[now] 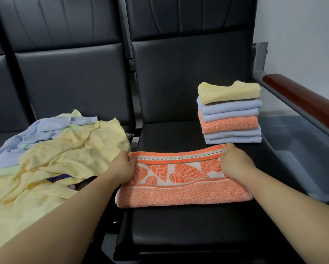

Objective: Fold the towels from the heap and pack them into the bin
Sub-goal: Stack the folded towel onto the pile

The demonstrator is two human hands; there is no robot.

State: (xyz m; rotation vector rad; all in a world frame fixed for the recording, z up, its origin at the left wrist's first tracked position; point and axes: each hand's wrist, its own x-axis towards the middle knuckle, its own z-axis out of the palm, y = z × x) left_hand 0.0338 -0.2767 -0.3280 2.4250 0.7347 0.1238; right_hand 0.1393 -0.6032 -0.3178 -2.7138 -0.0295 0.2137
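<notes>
Fingers of your left hand (pixel 122 165) and right hand (pixel 236 163) grip the far edge of the orange towel (pixel 182 193), part-folded on the seat (pixel 178 235). A folded stack (pixel 230 113) waits behind it. The heap (pixel 60 149) remains, and the bin (pixel 297 147) shows no towels.

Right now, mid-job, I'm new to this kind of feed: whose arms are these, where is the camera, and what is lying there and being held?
There is no machine here. One camera sits on a person's head and looks down at their own bare arms. The left hand and right hand each pinch a far corner of a folded orange towel lying on a black seat. On the left lies the unfolded heap of yellow and blue towels. Behind the right hand stands a stack of folded towels. The grey bin sits at the right, below the armrest.
</notes>
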